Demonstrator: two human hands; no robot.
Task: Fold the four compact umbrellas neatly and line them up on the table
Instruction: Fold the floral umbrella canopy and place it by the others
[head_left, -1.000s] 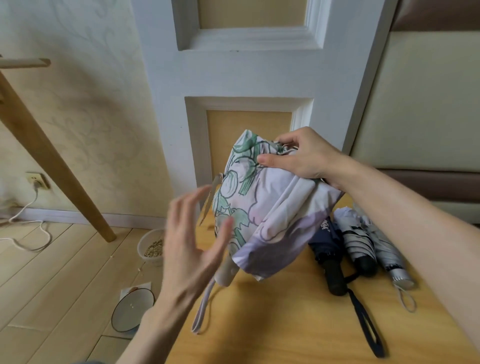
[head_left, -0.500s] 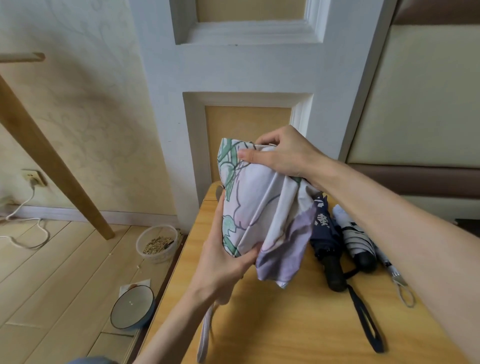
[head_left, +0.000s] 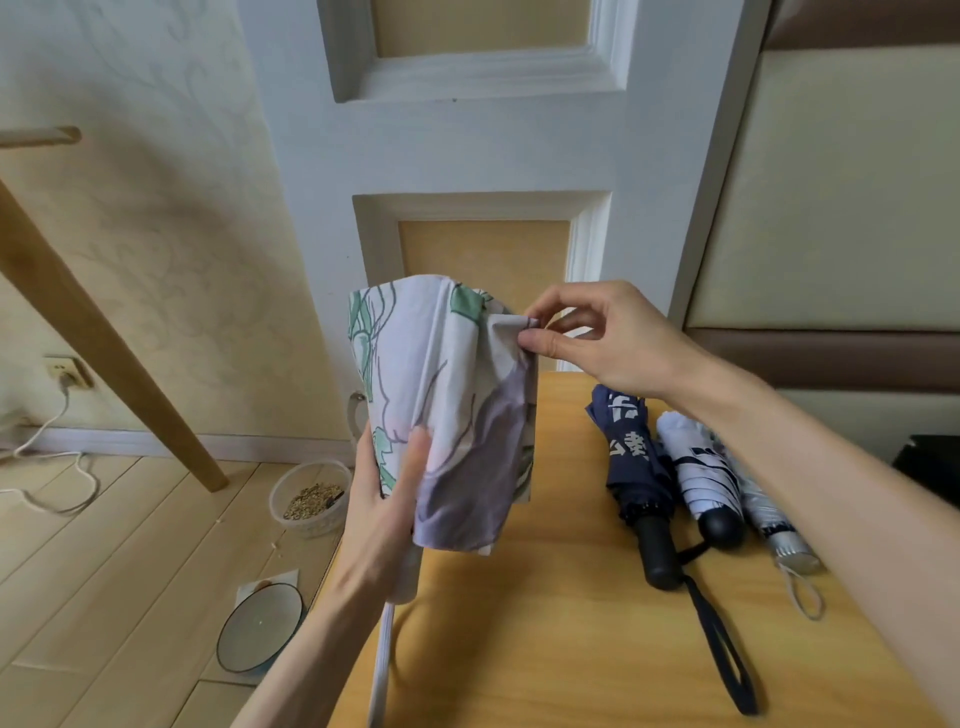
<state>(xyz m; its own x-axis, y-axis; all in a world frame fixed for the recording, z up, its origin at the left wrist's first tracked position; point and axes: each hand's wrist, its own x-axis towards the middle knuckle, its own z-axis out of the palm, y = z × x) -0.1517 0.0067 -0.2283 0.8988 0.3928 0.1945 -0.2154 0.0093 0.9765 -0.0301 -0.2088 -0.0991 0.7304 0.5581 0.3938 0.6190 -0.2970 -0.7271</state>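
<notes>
A home, a lived-in room: patterned wallpaper (head_left: 156, 234), a white panelled door (head_left: 467, 145), a pale plank floor (head_left: 104, 571), a wall socket (head_left: 67, 371) with a cable plugged in, and a seed tub (head_left: 310, 499) and dish (head_left: 260, 626) on the floor beside a wooden desk (head_left: 571, 649).

**Four Umbrellas, Two Hands, One Table**

Four compact umbrellas are in view: one floral umbrella (head_left: 447, 415), one navy umbrella (head_left: 631, 457), one white striped umbrella (head_left: 701, 467) and one silver umbrella (head_left: 774, 525). Three of them lie on the single table (head_left: 571, 649). Two hands show, the left hand (head_left: 379, 499) and the right hand (head_left: 597, 338), both gripping the floral one. The floor has two dishes: one seed tub (head_left: 311, 499) and one dark-rimmed bowl (head_left: 260, 626).
</notes>
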